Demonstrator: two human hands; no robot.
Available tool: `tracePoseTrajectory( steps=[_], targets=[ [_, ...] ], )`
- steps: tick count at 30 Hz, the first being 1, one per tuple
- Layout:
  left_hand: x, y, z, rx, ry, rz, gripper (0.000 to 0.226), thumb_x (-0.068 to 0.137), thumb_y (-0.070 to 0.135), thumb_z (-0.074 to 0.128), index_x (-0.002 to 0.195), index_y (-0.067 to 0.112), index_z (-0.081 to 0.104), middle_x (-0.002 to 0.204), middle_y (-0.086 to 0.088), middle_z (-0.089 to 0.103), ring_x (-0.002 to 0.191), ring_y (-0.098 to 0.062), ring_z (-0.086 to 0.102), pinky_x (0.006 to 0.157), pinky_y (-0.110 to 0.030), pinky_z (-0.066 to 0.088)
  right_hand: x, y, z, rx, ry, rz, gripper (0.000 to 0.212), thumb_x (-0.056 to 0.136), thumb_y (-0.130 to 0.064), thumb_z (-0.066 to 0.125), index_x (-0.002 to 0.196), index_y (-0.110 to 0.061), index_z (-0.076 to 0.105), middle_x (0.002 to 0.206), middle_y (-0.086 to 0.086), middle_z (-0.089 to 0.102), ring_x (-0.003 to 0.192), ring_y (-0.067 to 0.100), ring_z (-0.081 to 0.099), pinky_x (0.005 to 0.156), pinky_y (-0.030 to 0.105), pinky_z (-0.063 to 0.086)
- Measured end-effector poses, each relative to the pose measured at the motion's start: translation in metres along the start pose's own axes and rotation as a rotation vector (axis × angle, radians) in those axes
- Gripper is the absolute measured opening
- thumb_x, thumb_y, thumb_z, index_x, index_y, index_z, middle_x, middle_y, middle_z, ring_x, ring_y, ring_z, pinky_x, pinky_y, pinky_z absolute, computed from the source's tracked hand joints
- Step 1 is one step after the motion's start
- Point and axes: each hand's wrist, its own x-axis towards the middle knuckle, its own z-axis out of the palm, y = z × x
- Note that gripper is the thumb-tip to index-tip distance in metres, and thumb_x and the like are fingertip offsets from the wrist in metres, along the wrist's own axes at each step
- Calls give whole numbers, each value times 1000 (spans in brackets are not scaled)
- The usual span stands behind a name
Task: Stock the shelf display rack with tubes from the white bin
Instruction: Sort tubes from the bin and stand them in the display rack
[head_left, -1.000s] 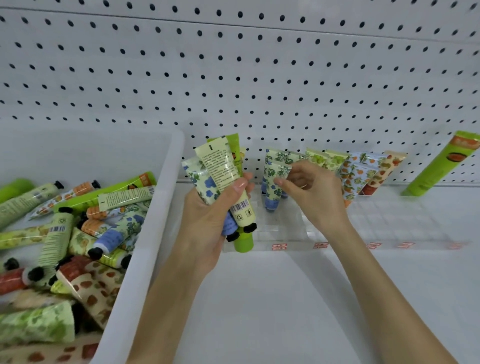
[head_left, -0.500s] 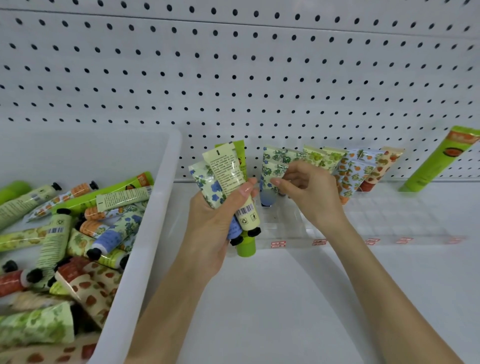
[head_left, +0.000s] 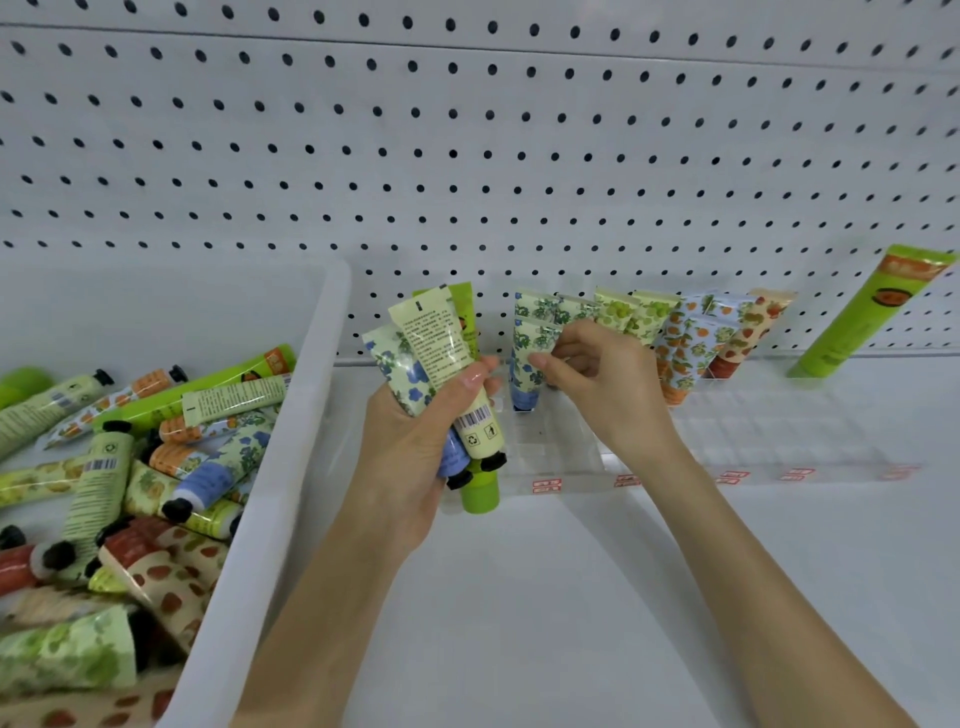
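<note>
Pegboard backed the white shelf. Left hand gripped bundled tubes; right hand pinched a floral tube in the clear rack.

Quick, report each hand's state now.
Left hand: holding three tubes.
Right hand: pinching a floral tube standing in the rack.

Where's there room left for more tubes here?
The front rows of the rack, between the standing tubes and the red labels, are bare. So is the shelf before it. The back row and bin are crowded.
</note>
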Motion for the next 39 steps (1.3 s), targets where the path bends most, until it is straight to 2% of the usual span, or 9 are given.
tracePoseTrajectory(
  steps=[10, 13, 16, 20, 22, 25, 29, 33, 39],
  targets=[
    [-1, -1, 1, 15, 14, -20, 16, 64, 29, 66, 74, 37, 77, 86, 4, 76, 84, -15, 70, 78, -30, 57, -1, -7, -15, 49, 48, 35, 17, 81, -24, 73, 96, -21, 66, 83, -14, 66, 70, -1, 62, 70, 19, 52],
    [-3, 0, 3, 8, -31, -41, 10, 72, 27, 73, 76, 35, 77, 83, 3, 75, 83, -31, 50, 80, -46, 39, -2, -14, -27, 194, 127, 49, 15, 83, -19, 70, 98, -18, 69, 83, -11, 67, 74, 2, 60, 68, 20, 50],
    [-6, -2, 6, -2, -124, -124, 15, 65, 28, 81, 78, 33, 77, 82, 0, 75, 88, -33, 39, 74, -41, 29, -9, -25, -35, 379, 70, 22, 14, 84, -15, 69, 97, -21, 70, 83, -10, 68, 79, 6, 59, 71, 21, 48],
    [-14, -7, 17, 29, -262, -203, 26, 66, 24, 72, 92, 20, 72, 86, -2, 75, 77, -19, 68, 71, -32, 52, -18, -31, -34, 565, -220, 11, 24, 78, -38, 72, 101, -29, 71, 103, 7, 67, 94, 19, 61, 80, 35, 50],
    [-18, -10, 22, 48, -309, -224, 25, 72, 16, 75, 96, 15, 68, 85, -3, 75, 76, -14, 71, 72, -26, 58, -21, -33, -32, 624, -344, 17, 35, 71, -49, 73, 101, -31, 70, 102, 4, 67, 87, 21, 61, 70, 44, 49],
    [-20, -13, 23, 94, -336, -253, 17, 70, 17, 68, 87, 18, 73, 85, -4, 75, 78, -15, 71, 73, -30, 58, -24, -36, -32, 620, -382, -1, 29, 68, -39, 76, 93, -28, 71, 92, -3, 67, 76, 24, 60, 56, 60, 44],
    [-21, -12, 23, 130, -340, -264, 12, 69, 22, 78, 78, 30, 76, 84, -3, 75, 80, -15, 71, 75, -33, 55, -25, -35, -37, 604, -381, -24, 33, 58, -40, 83, 85, -25, 72, 91, 5, 67, 78, 27, 59, 60, 73, 40],
    [-22, -12, 26, 133, -314, -313, 17, 64, 28, 84, 78, 32, 75, 84, -3, 75, 86, -28, 60, 76, -43, 41, -23, -32, -40, 520, -371, -22, 42, 57, -52, 81, 87, -23, 72, 98, 9, 68, 88, 24, 64, 76, 60, 50],
    [-22, -12, 26, 152, -314, -340, 29, 50, 34, 83, 78, 30, 75, 85, -5, 75, 84, -24, 66, 93, -55, 43, -23, -28, -44, 492, -476, -74, 25, 71, -25, 72, 96, -21, 71, 95, -4, 67, 93, 15, 63, 78, 32, 54]
  ],
)
